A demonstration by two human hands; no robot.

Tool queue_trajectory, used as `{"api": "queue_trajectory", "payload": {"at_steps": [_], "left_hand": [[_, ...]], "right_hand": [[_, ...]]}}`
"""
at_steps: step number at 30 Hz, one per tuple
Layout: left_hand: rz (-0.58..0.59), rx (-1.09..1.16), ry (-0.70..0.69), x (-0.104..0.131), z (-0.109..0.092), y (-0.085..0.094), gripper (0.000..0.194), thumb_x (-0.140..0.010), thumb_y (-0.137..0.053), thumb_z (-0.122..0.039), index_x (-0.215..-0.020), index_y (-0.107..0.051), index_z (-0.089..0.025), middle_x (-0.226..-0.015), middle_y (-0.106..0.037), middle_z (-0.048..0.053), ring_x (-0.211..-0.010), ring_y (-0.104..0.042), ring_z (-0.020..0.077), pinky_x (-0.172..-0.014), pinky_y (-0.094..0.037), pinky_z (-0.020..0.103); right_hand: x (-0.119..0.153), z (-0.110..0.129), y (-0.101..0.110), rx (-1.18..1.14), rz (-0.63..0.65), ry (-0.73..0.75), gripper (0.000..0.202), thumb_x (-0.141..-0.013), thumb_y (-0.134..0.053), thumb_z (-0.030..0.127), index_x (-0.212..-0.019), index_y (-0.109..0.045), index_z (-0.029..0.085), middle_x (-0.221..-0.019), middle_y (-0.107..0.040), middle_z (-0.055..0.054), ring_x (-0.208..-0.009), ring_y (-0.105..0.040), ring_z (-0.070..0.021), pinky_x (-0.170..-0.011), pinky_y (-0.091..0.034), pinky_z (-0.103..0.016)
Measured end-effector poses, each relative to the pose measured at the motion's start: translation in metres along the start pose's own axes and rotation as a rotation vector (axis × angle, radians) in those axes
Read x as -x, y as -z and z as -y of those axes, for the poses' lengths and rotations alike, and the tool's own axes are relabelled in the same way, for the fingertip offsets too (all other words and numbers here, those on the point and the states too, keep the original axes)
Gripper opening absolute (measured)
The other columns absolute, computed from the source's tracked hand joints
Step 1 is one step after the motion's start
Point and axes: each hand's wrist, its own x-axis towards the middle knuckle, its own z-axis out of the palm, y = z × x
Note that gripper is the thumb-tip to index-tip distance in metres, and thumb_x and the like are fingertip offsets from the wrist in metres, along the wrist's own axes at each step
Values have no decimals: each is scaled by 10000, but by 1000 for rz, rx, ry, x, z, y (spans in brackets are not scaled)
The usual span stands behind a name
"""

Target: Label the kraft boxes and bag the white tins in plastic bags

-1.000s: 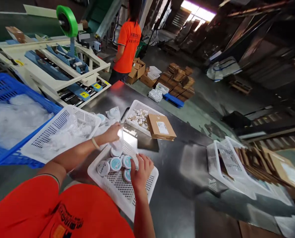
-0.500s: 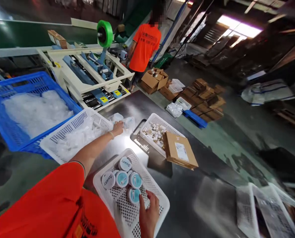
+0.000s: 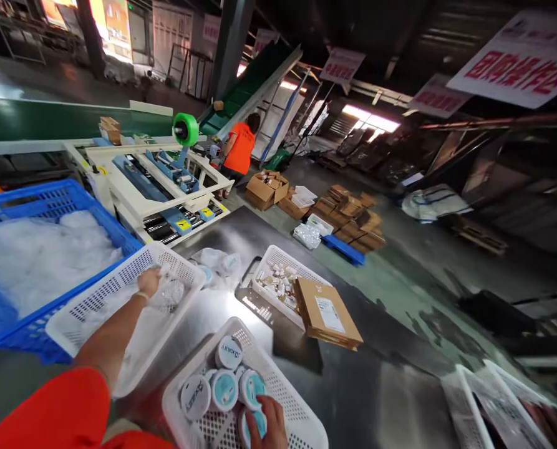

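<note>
Your right hand (image 3: 269,427) is at the near jar (image 3: 249,430), fingers bent over its teal lid. Can't make out if it's gripping or just resting there; the frame edge cuts it off. Your left hand (image 3: 149,282) is down among clear plastic bags (image 3: 168,293), fingers curled; whether they pinch a bag doesn't show.

The other jars (image 3: 224,390) cluster just left of and beyond your right hand, teal lids and white lettered ones, all in the front basket (image 3: 301,399). That basket's perforated wall rises beyond and to the right of the hand. Your left hand sits inside the left basket (image 3: 82,312); that wall, a strip of bare counter (image 3: 372,399) and the front basket's rim stand between it and the jars.

Further out: bagged jars (image 3: 231,262) lie beyond the left basket. A dark tray (image 3: 250,305) lies past the front basket, under a white basket of small white and gold parts (image 3: 278,280). A cardboard stack (image 3: 337,318) with a white label leans over that basket's right side. Blue crate (image 3: 133,240) full of clear plastic is left of the left basket.

Beyond the counter: cream machine frame (image 3: 198,202), co-worker in an orange shirt (image 3: 239,148), cardboard boxes (image 3: 266,190) on the floor.
</note>
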Motion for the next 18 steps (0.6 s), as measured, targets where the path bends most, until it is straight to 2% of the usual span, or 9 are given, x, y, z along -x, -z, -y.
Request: {"api": "queue_trajectory", "payload": {"at_steps": [3,6,7,9,12,13,14,16,18], "left_hand": [[-38,62,-89,0,-6,9,234,-1011,-572,-168,-901,-779,-180,-981,-742,122,-1115,-702,334,-983,-594,506],[-31,161,-237,5,-28,26,288,-1022,-522,-165,-934,-787,-238,-1172,-772,143,-1312,-666,363,-1142,-554,555],[4,210,-299,13,-39,30,280,-1016,-517,-165,-929,-768,-254,-1168,-775,128,-1297,-679,349,-1155,-553,547],[126,329,-410,42,-69,29,224,-996,-524,-175,-893,-700,-268,-1051,-765,90,-1129,-726,312,-1081,-586,520],[387,483,-512,107,-118,9,140,-947,-595,-225,-816,-578,-272,-806,-670,19,-815,-693,247,-835,-612,435],[480,518,-535,129,-132,1,160,-911,-644,-235,-788,-547,-267,-765,-642,0,-772,-674,224,-780,-605,396],[566,552,-549,150,-145,-7,191,-874,-688,-239,-776,-526,-260,-753,-626,-12,-754,-663,204,-748,-596,365],[712,657,-519,180,-163,-17,269,-772,-793,-245,-800,-526,-248,-754,-609,-34,-735,-641,172,-718,-571,322],[834,815,-413,195,-173,-21,398,-646,-909,-278,-868,-581,-236,-722,-567,-67,-683,-583,143,-678,-522,291]], "right_hand": [[-1,1,10,-10,94,-24,653,-790,-729,950,-916,-841,320,-965,-838,-158,-895,-827,-441,-773,-697,-556],[5,9,7,-47,146,-33,477,-838,-771,792,-909,-850,327,-949,-852,-134,-918,-833,-437,-845,-691,-562],[5,15,3,-75,149,-42,412,-842,-785,725,-924,-851,327,-959,-859,-126,-937,-837,-433,-874,-691,-560],[2,35,-7,-156,106,-73,369,-815,-810,593,-1054,-851,316,-1073,-878,-127,-1033,-841,-425,-945,-686,-556],[-13,78,-19,-331,12,-76,750,-672,-865,466,-1384,-752,262,-1448,-798,-169,-1332,-758,-423,-1075,-643,-550],[-19,92,-20,-402,-12,-69,843,-605,-884,462,-1405,-729,246,-1498,-767,-177,-1371,-729,-424,-1081,-635,-541],[-25,103,-19,-462,30,-74,867,-561,-909,470,-1379,-731,244,-1472,-773,-168,-1339,-733,-410,-1056,-639,-516],[-35,114,-13,-639,114,-209,615,-534,-933,454,-1091,-777,244,-1090,-842,-99,-999,-776,-331,-861,-646,-434],[-37,110,-3,-769,108,-324,408,-555,-945,466,-798,-699,248,-760,-735,-12,-724,-667,-231,-725,-587,-372]]}}
